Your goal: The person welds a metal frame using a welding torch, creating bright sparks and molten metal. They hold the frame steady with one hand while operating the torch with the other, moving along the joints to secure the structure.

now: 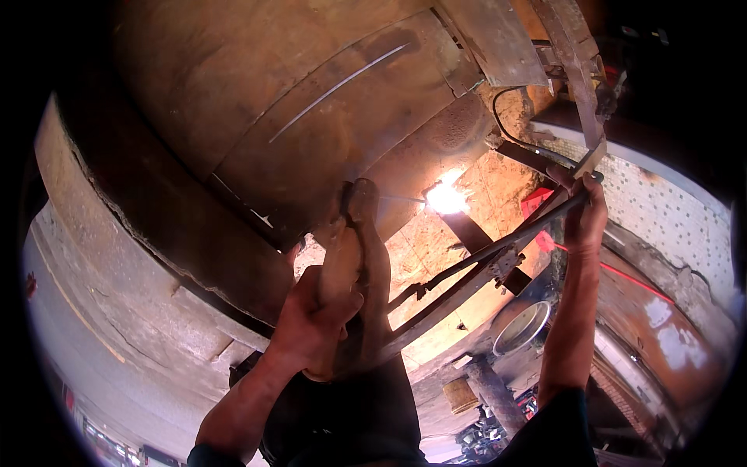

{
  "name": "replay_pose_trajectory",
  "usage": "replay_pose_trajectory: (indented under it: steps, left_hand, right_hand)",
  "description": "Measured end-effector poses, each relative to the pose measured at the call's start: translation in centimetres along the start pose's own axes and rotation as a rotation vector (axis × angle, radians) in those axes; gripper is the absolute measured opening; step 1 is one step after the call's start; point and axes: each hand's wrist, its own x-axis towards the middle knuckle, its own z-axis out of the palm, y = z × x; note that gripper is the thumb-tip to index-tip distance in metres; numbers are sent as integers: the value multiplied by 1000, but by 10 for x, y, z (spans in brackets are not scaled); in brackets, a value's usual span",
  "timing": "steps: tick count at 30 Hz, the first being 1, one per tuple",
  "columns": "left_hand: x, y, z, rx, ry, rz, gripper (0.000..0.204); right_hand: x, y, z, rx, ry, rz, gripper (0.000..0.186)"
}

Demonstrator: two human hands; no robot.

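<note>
Left hand (315, 319): fingers closed around a tan, elongated object of unclear kind (340, 268). Right hand (585, 214): fingers wrapped around the upper end of a long, dark, slender bar (510, 240), whose axis slopes down-left toward the left hand. A brilliant white glow (447, 198) lies between both hands, seemingly nearer the right.

your left hand (311, 321) is closed around a long, rounded tan object (342, 268) while your right hand (585, 212) grasps a long, narrow, dark metal bar (498, 247), and a blinding white glow (447, 197) sits at the end of a dark, flat metal strip (469, 232).
</note>
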Motion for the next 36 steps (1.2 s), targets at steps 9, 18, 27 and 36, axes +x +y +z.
replay_pose_trajectory:
  steps: [9, 18, 27, 36]
  left_hand:
    - [5, 6, -3, 114, -35, -57, 40]
    - [7, -5, -4, 104, -42, 21, 57]
    - [2, 3, -3, 48, 33, 61, 34]
    - [5, 2, -3, 89, -55, -85, 77]
  right_hand:
    - [-4, 6, -5, -137, 0, -151, 14]
    - [3, 3, -13, -30, -4, -41, 29]
    - [0, 1, -1, -93, 28, 13, 48]
    - [6, 8, -15, -34, 83, 32, 49]
